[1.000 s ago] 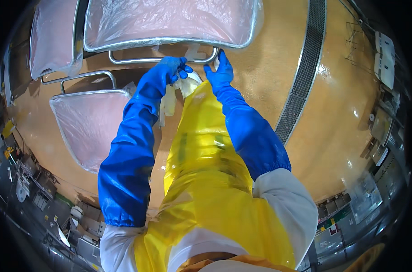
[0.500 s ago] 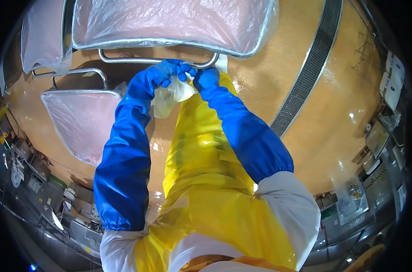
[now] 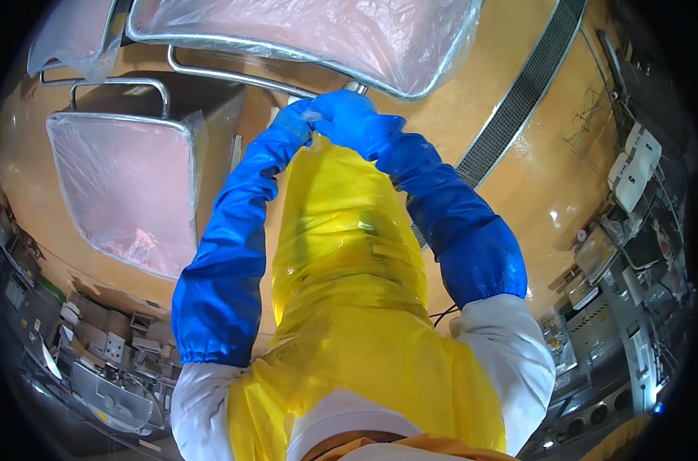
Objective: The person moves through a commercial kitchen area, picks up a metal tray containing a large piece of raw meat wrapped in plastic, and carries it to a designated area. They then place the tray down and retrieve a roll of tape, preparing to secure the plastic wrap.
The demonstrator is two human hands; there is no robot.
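My two blue-gloved hands meet in front of me, just above the top of my yellow apron [image 3: 349, 200] and below the handle of a large bin. My left hand [image 3: 294, 121] is closed, its fingers partly covered by the right. Against it, on its upper right side, my right hand [image 3: 344, 115] is curled with bent fingers. A small whitish scrap [image 3: 311, 117] shows between them; what they hold is mostly hidden. Beyond them is the metal handle bar [image 3: 234, 75] of the large plastic-lined bin [image 3: 310, 31], which holds something pink.
A second lined metal bin [image 3: 126, 165] with pink contents stands left of my left arm, and another bin [image 3: 69, 38] is at the far left. A grated drain [image 3: 518, 92] crosses the wet orange floor [image 3: 549, 223]. Equipment [image 3: 111, 392] lines both sides.
The pale translucent plastic bag that hung from my left hand no longer shows. My right hand has moved up and left onto the left one. The view has shifted slightly.
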